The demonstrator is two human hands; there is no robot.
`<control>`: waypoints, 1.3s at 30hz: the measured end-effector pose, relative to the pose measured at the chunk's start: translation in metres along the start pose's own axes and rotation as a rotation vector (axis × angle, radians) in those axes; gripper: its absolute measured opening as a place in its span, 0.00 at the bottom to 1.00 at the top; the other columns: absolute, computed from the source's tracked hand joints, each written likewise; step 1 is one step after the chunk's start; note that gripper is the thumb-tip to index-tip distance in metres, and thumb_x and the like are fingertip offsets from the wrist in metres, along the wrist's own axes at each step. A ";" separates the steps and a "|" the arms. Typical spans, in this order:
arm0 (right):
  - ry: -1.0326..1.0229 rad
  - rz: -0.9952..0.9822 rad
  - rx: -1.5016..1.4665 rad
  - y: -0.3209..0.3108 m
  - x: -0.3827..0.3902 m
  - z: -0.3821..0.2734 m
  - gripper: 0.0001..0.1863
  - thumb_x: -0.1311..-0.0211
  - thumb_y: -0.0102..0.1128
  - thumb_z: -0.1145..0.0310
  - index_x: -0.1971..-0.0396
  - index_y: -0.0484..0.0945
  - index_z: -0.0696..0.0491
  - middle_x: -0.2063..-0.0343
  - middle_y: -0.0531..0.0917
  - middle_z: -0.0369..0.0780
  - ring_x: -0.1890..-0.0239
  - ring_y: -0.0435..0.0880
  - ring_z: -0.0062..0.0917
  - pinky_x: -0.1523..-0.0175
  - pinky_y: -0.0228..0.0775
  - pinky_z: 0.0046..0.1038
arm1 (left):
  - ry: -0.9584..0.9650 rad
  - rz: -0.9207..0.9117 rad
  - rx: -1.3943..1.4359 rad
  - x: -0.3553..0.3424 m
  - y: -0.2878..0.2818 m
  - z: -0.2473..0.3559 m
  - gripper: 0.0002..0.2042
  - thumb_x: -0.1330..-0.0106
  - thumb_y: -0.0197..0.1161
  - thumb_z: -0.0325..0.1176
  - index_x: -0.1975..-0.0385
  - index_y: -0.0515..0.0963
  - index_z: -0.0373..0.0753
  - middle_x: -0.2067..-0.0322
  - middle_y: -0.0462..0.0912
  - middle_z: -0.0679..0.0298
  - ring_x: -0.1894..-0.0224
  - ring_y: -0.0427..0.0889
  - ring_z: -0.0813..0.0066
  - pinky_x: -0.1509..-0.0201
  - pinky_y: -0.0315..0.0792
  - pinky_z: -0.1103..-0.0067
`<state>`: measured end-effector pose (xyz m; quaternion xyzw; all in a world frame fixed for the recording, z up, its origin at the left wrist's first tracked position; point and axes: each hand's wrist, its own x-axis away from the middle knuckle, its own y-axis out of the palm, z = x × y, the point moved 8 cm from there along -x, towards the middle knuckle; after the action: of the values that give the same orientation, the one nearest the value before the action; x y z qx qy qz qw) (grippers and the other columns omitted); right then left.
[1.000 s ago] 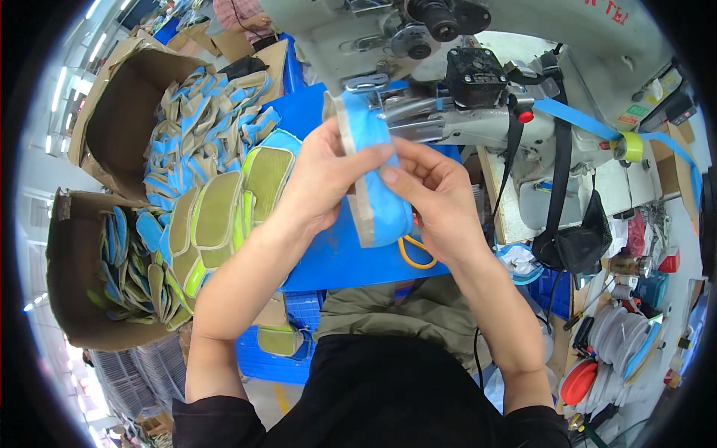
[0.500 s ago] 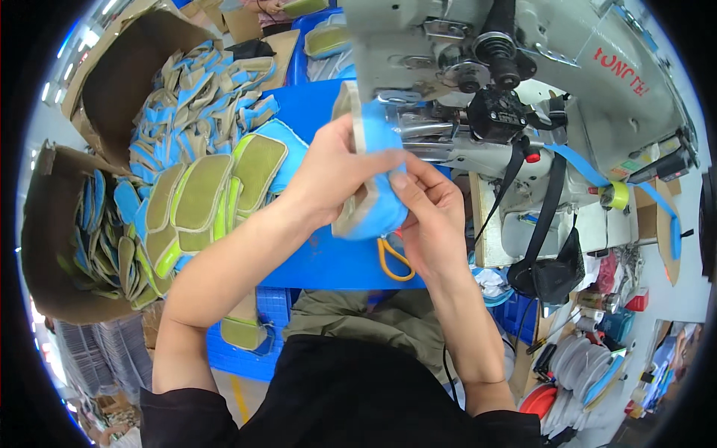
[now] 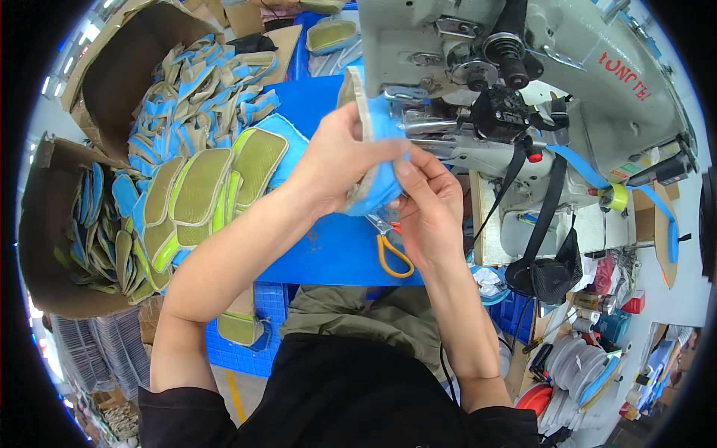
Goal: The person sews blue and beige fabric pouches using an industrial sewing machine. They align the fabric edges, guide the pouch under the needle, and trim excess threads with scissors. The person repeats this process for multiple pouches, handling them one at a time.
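Observation:
Both my hands hold a blue fabric piece point(image 3: 382, 127) with a beige edge, curved into a band, above the blue tabletop. My left hand point(image 3: 332, 157) grips its left side, the thumb laid across the front toward the right hand. Against its right edge, the fingers and thumb of my right hand point(image 3: 429, 198) are pinched; part of the fabric there is hidden by the fingers. Orange-handled scissors point(image 3: 393, 257) lie on the table just below the piece, their blades partly covered. To the right stands a grey sewing machine point(image 3: 590, 75), its working parts close to the fabric.
Olive mesh pads point(image 3: 202, 179) with light edging are piled at left. Behind them is a heap of blue and beige fabric pieces point(image 3: 190, 101). Two cardboard boxes point(image 3: 45, 216) flank them. Blue tape point(image 3: 575, 163) runs through a yellow-green ring point(image 3: 615, 196) on the right.
The fabric piece has been turned and drawn slightly upward, uncovering more of the scissors. Both hands keep their hold and have barely shifted.

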<state>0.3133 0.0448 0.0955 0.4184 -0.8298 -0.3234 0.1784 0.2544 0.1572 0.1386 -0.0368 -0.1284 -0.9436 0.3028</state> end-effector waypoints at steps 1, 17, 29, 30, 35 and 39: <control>-0.009 0.017 0.001 0.000 -0.002 -0.001 0.17 0.31 0.68 0.70 0.46 0.80 0.60 0.62 0.87 0.35 0.65 0.82 0.12 0.64 0.71 0.16 | -0.006 0.001 -0.002 0.000 0.001 0.002 0.17 0.38 0.72 0.23 0.51 0.76 0.36 0.62 0.85 0.65 0.62 0.84 0.80 0.56 0.80 0.78; -1.389 0.672 1.425 -0.021 0.084 -0.385 0.22 0.32 0.67 0.66 0.42 0.80 0.60 0.50 0.86 0.45 0.49 0.83 0.25 0.41 0.73 0.26 | -0.015 0.036 -0.031 0.001 -0.033 -0.007 0.13 0.30 0.68 0.39 0.54 0.78 0.39 0.63 0.85 0.69 0.63 0.83 0.82 0.59 0.79 0.78; -0.648 0.703 0.932 -0.280 -0.020 -0.589 0.21 0.23 0.55 0.54 0.49 0.83 0.57 0.55 0.87 0.40 0.55 0.85 0.24 0.46 0.74 0.27 | 0.061 0.073 0.100 -0.017 -0.032 -0.017 0.10 0.29 0.67 0.37 0.56 0.80 0.39 0.66 0.85 0.70 0.66 0.83 0.84 0.65 0.77 0.81; -0.698 0.668 0.838 -0.278 -0.016 -0.572 0.23 0.23 0.56 0.54 0.47 0.81 0.60 0.55 0.86 0.42 0.55 0.85 0.24 0.46 0.74 0.27 | 0.078 0.093 0.150 -0.010 -0.030 -0.018 0.09 0.29 0.68 0.35 0.57 0.80 0.38 0.66 0.85 0.68 0.66 0.83 0.83 0.65 0.77 0.81; -0.791 0.772 0.915 -0.267 0.021 -0.563 0.27 0.22 0.55 0.52 0.44 0.79 0.63 0.49 0.84 0.43 0.47 0.82 0.27 0.38 0.70 0.29 | 0.141 0.116 0.302 0.009 -0.060 -0.050 0.11 0.29 0.69 0.35 0.54 0.80 0.36 0.62 0.87 0.62 0.62 0.86 0.76 0.56 0.80 0.77; -1.162 0.953 1.342 -0.176 0.089 -0.393 0.26 0.23 0.54 0.56 0.40 0.77 0.65 0.44 0.82 0.48 0.41 0.80 0.31 0.33 0.67 0.32 | 0.125 0.307 0.330 0.057 -0.108 -0.071 0.09 0.26 0.66 0.33 0.53 0.79 0.36 0.58 0.87 0.61 0.59 0.87 0.75 0.54 0.82 0.75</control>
<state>0.5853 -0.2569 0.2627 -0.1655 -0.8797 0.1618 -0.4154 0.1458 0.1907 0.0551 0.0528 -0.2547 -0.8532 0.4520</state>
